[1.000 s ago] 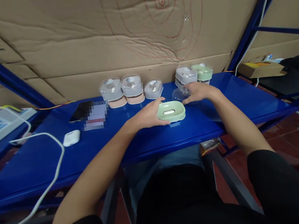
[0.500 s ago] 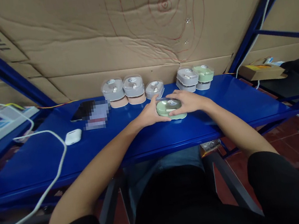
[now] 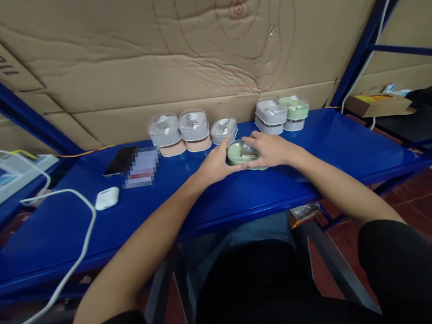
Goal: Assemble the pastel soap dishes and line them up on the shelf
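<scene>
A light green rounded plastic box [image 3: 239,153] with a clear cover and a round label is between my two hands, low over the blue table [image 3: 205,201]. My left hand [image 3: 216,163] wraps its left side, thumb along the front edge. From the right, my right hand [image 3: 272,148] grips it, with fingers over the top and the thumb at the front. Parts of the box are hidden by my fingers. Just behind my left hand stands a single grey box [image 3: 224,130] of the same kind.
Grey-over-peach stacks of boxes [image 3: 163,132] [image 3: 194,126] stand at the back left; a grey stack [image 3: 270,115] and a green-topped stack [image 3: 295,108] are back right. Leftward lie a black phone [image 3: 120,161], a white earbud case [image 3: 107,198] and a white cable [image 3: 90,238]. Cardboard [image 3: 127,72] backs the table.
My right hand has shifted slightly left over the green box, and its thumb now lies at the front edge close to my left thumb. The other boxes stay where they were.
</scene>
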Demonstrator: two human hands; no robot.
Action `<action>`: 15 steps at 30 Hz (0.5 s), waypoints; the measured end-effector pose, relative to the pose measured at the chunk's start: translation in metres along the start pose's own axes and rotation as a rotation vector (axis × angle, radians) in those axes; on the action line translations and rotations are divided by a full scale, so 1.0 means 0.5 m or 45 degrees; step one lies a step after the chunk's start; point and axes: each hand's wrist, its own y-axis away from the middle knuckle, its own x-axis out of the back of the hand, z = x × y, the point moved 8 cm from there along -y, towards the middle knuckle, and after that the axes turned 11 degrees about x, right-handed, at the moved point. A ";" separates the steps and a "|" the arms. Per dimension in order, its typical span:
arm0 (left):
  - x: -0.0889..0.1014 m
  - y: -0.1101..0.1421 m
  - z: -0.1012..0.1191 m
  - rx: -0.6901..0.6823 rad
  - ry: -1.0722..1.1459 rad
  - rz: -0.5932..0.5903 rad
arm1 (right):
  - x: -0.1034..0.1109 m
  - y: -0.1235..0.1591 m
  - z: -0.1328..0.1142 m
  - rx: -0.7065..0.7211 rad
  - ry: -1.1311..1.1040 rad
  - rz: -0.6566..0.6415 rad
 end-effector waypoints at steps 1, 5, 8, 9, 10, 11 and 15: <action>0.001 0.001 0.003 -0.005 -0.025 -0.009 | 0.000 0.000 -0.002 -0.005 0.009 -0.008; 0.023 0.003 0.032 -0.121 -0.181 0.021 | 0.005 0.007 0.014 -0.171 0.033 -0.040; 0.041 -0.014 0.051 -0.196 -0.326 0.110 | 0.013 0.023 0.039 -0.364 0.032 -0.091; 0.041 -0.025 0.053 -0.188 -0.385 0.125 | 0.017 0.029 0.044 -0.400 0.022 -0.115; 0.039 -0.039 0.051 -0.163 -0.448 0.129 | 0.022 0.035 0.048 -0.417 0.015 -0.145; 0.033 -0.053 0.048 -0.127 -0.513 0.121 | 0.025 0.041 0.052 -0.422 0.011 -0.186; 0.008 -0.099 0.036 0.058 -0.696 0.114 | 0.032 0.059 0.070 -0.403 0.030 -0.338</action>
